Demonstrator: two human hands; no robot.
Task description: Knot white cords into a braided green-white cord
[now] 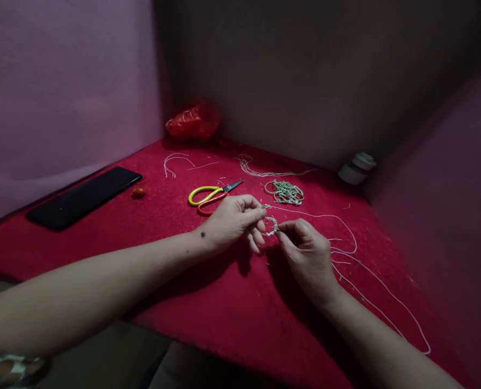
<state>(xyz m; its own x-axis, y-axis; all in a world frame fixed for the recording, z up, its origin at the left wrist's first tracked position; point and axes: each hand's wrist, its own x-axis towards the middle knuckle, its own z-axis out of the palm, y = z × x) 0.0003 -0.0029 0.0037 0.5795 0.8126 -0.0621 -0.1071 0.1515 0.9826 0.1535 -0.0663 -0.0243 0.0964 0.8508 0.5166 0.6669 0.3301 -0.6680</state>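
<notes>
A small braided cord (271, 220), white and green, curves in a loop between my two hands above the red table. My left hand (242, 219) pinches its upper end between thumb and forefinger, the other fingers loosely curled below. On the loop's right side, my right hand (305, 254) grips it with thumb and forefinger. From the held piece a thin white string (317, 215) runs off to the right and lies in wide curves on the cloth. Scissors (212, 199) with one yellow and one red handle lie just behind my left hand.
A heap of green-white braided cords (287, 193) lies behind my hands, with a bundle of loose threads (260, 173) farther back. A black phone (86, 197) and a small orange-red oval object (139, 192) are left. A red plastic bag (194, 121) and a white container (357, 168) stand near the walls.
</notes>
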